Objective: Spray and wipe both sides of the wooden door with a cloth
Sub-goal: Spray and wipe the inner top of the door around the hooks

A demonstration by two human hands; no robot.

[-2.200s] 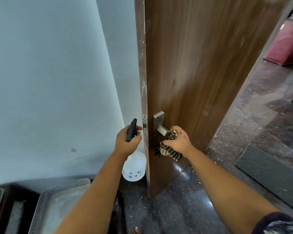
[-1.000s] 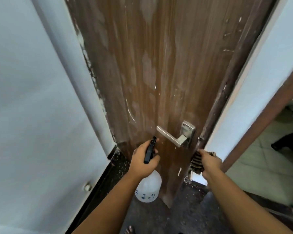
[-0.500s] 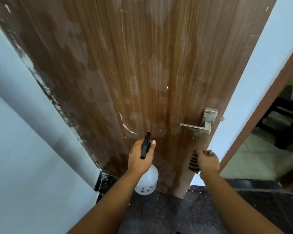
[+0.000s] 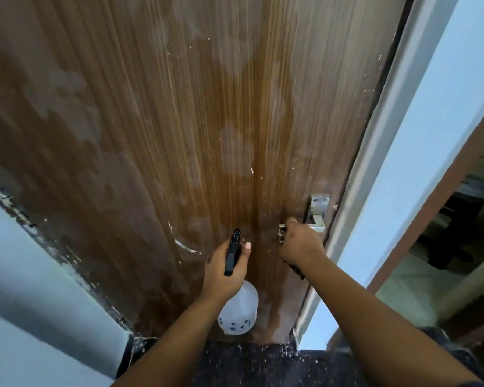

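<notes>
The wooden door (image 4: 207, 121) fills the view, streaked with pale dusty patches and white specks. My left hand (image 4: 224, 268) grips the black trigger head of a white spray bottle (image 4: 239, 312), which hangs below it close to the door. My right hand (image 4: 301, 245) is curled round the metal lever handle (image 4: 317, 216) and also holds the striped cloth (image 4: 295, 270), most of it hidden under the hand and wrist.
A pale blue wall (image 4: 34, 289) lies at the left and a blue wall strip with the door frame (image 4: 403, 163) at the right. The dark speckled floor (image 4: 263, 364) runs along the bottom. Another room with dark furniture (image 4: 458, 219) shows at the far right.
The door has swung closer to its frame and now faces me squarely. My right hand with the cloth has risen from below the lever onto it. The left hand stays on the bottle.
</notes>
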